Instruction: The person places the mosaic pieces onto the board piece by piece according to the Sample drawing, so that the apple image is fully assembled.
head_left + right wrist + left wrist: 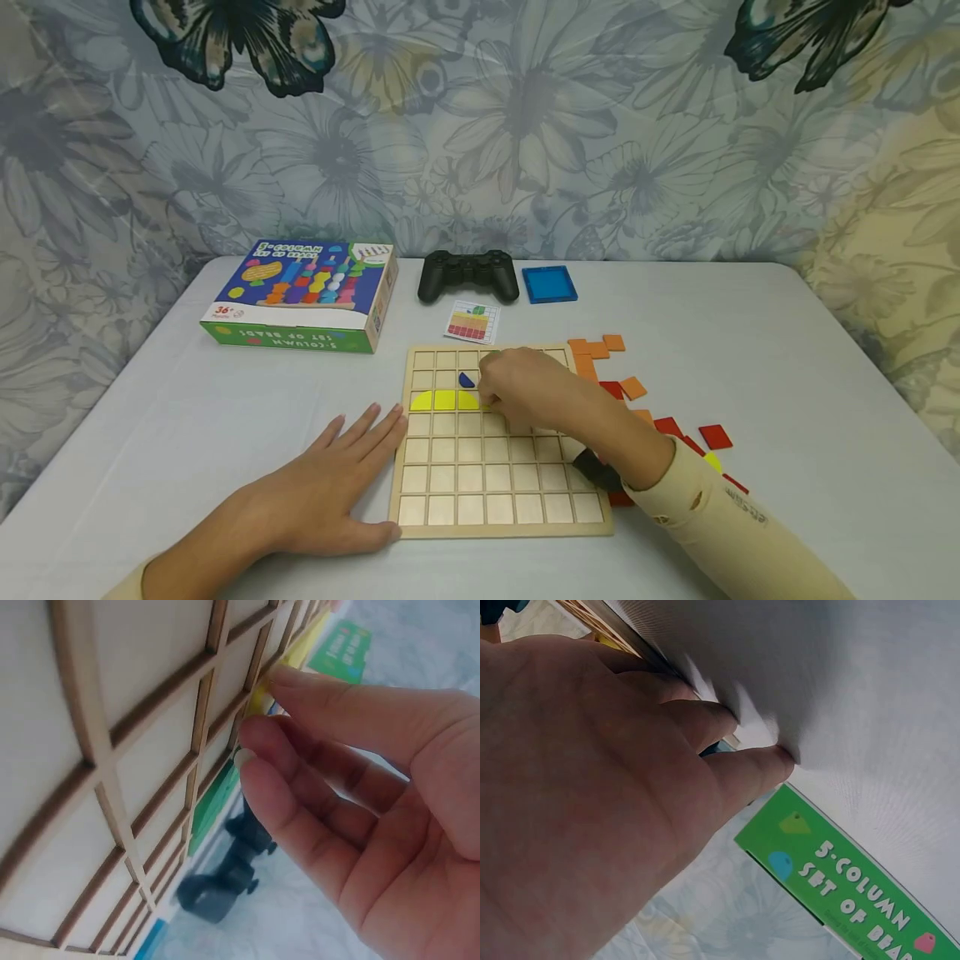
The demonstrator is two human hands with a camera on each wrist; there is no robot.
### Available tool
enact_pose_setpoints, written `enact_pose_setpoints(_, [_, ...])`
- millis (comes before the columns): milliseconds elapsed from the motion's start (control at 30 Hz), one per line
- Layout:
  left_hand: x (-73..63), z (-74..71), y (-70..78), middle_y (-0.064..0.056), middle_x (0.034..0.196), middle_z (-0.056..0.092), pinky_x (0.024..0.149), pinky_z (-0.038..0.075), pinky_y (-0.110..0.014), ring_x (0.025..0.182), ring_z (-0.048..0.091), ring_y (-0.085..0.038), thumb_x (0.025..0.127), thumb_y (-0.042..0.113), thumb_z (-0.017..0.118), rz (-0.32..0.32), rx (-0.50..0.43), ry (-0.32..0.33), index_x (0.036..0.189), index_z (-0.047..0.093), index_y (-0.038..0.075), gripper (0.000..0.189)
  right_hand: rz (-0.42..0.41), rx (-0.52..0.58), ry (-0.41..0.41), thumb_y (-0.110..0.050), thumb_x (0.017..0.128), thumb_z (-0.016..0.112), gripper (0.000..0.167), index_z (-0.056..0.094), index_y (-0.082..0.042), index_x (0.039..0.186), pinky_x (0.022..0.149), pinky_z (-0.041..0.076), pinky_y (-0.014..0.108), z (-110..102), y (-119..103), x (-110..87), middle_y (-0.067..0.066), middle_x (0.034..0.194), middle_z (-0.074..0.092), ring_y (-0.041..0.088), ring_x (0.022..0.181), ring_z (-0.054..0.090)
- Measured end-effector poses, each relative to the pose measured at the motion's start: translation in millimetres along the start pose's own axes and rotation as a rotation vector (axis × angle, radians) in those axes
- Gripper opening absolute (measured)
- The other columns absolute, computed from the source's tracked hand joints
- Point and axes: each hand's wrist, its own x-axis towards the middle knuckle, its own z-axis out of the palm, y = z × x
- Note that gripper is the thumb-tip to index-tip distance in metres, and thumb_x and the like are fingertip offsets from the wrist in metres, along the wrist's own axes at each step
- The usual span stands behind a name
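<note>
My left hand (333, 483) lies with spread, straight fingers on the table, fingertips and thumb touching the left edge of the wooden grid board (502, 531). Over the board's upper middle, my right hand (536, 383) has curled fingers. In the right wrist view its thumb and fingertips pinch a yellow tile (261, 699) at a cell, mostly hidden by the fingers. Left of it, yellow tiles (445, 401) fill cells of one row, the leftmost with a rounded corner. A blue rounded piece (467, 380) lies one row above. A green piece (216, 799) sits in the board beyond the fingers.
Orange tiles (614, 342) and red tiles (716, 437) lie loose right of the board, some under the right forearm. Behind it are a pattern card (472, 322), a black game controller (468, 275) and a blue tray (550, 284). A bead-set box (300, 296) stands back left.
</note>
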Motion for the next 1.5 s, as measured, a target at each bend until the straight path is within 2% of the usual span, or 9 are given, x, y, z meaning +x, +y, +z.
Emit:
enact_pose_setpoints(100, [0.0, 0.5, -0.1, 0.003, 0.167, 0.006, 0.116, 0.01, -0.061, 0.152, 0.002, -0.025, 0.083, 0.076, 0.056, 0.003, -0.003, -0.008, 0.162, 0.016, 0.015, 0.108, -0.007, -0.025, 0.014, 0.001, 0.089, 0.072, 0.03, 0.069, -0.016, 0.064, 0.055, 0.034, 0.022, 3, -3, -6.9, -0.005, 0.068, 0.045, 0.012, 0.065, 0.042])
enact_pose_setpoints(233, [-0.8, 0.0, -0.2, 0.003, 0.168, 0.005, 0.116, 0.011, -0.062, 0.152, 0.002, -0.026, 0.083, 0.076, 0.056, 0.004, 0.0, -0.012, 0.162, 0.015, 0.015, 0.108, 0.008, -0.071, 0.0, -0.008, 0.092, 0.071, 0.015, 0.078, -0.016, 0.082, 0.054, 0.038, 0.021, 5, -6, -18.9, -0.005, 0.07, 0.045, 0.012, 0.064, 0.044])
enact_pose_setpoints(333, [-1.0, -0.6, 0.0, 0.002, 0.168, 0.005, 0.116, 0.011, -0.062, 0.152, 0.002, -0.027, 0.083, 0.076, 0.056, 0.006, 0.0, -0.006, 0.162, 0.016, 0.015, 0.108, 0.035, -0.047, -0.025, -0.013, 0.094, 0.071, 0.009, 0.078, -0.017, 0.091, 0.055, 0.038, 0.022, 6, -6, -28.3, -0.005, 0.07, 0.045, 0.012, 0.064, 0.044])
enact_pose_setpoints(433, [-1.1, -0.7, 0.3, 0.002, 0.168, 0.005, 0.116, 0.011, -0.063, 0.152, 0.002, -0.027, 0.084, 0.075, 0.056, 0.01, 0.0, -0.001, 0.162, 0.016, 0.014, 0.107, 0.039, 0.052, -0.047, -0.01, 0.094, 0.069, 0.017, 0.073, -0.019, 0.081, 0.056, 0.032, 0.023, 4, -1, -39.0, -0.006, 0.067, 0.041, 0.01, 0.063, 0.039])
enact_pose_setpoints(567, [-1.1, -0.9, 0.5, 0.002, 0.168, 0.005, 0.116, 0.011, -0.063, 0.152, 0.002, -0.027, 0.084, 0.075, 0.057, 0.013, 0.003, -0.002, 0.162, 0.015, 0.014, 0.107, 0.044, 0.175, -0.051, -0.005, 0.093, 0.068, 0.03, 0.062, -0.02, 0.068, 0.057, 0.032, 0.022, -2, 12, -58.3, -0.007, 0.069, 0.039, 0.008, 0.065, 0.039])
enact_pose_setpoints(733, [-0.4, -1.2, 0.7, 0.003, 0.168, 0.005, 0.116, 0.011, -0.063, 0.152, 0.002, -0.027, 0.084, 0.076, 0.056, 0.008, 0.009, -0.004, 0.162, 0.015, 0.015, 0.107, 0.159, 0.219, -0.03, -0.005, 0.089, 0.075, 0.015, 0.074, -0.02, 0.084, 0.064, 0.048, 0.025, -14, 30, -90.6, -0.011, 0.079, 0.053, 0.008, 0.075, 0.05])
enact_pose_setpoints(1033, [1.0, -1.0, 0.9, 0.003, 0.168, 0.005, 0.115, 0.012, -0.063, 0.152, 0.003, -0.028, 0.083, 0.077, 0.055, -0.003, 0.015, -0.009, 0.162, 0.016, 0.016, 0.108, 0.454, 0.302, -0.22, -0.013, 0.082, 0.083, 0.018, 0.066, -0.02, 0.083, 0.059, 0.045, 0.029, -18, 53, -137.6, -0.005, 0.072, 0.052, 0.013, 0.073, 0.05])
enact_pose_setpoints(1133, [1.9, -1.1, 1.0, 0.004, 0.168, 0.004, 0.115, 0.012, -0.063, 0.152, 0.002, -0.027, 0.083, 0.078, 0.055, -0.01, 0.022, -0.011, 0.162, 0.016, 0.016, 0.108, 0.514, 0.332, -0.244, -0.014, 0.081, 0.083, 0.017, 0.067, -0.018, 0.086, 0.06, 0.047, 0.029, -16, 59, -144.1, -0.004, 0.071, 0.054, 0.014, 0.072, 0.052])
enact_pose_setpoints(1500, [0.1, -0.6, 1.2, 0.003, 0.168, 0.005, 0.116, 0.012, -0.062, 0.152, 0.003, -0.027, 0.084, 0.075, 0.056, 0.003, 0.019, 0.001, 0.162, 0.016, 0.015, 0.107, 0.575, 0.309, -0.271, -0.013, 0.079, 0.085, 0.023, 0.063, -0.015, 0.084, 0.059, 0.049, 0.03, -9, 62, -137.7, -0.002, 0.072, 0.055, 0.015, 0.067, 0.054])
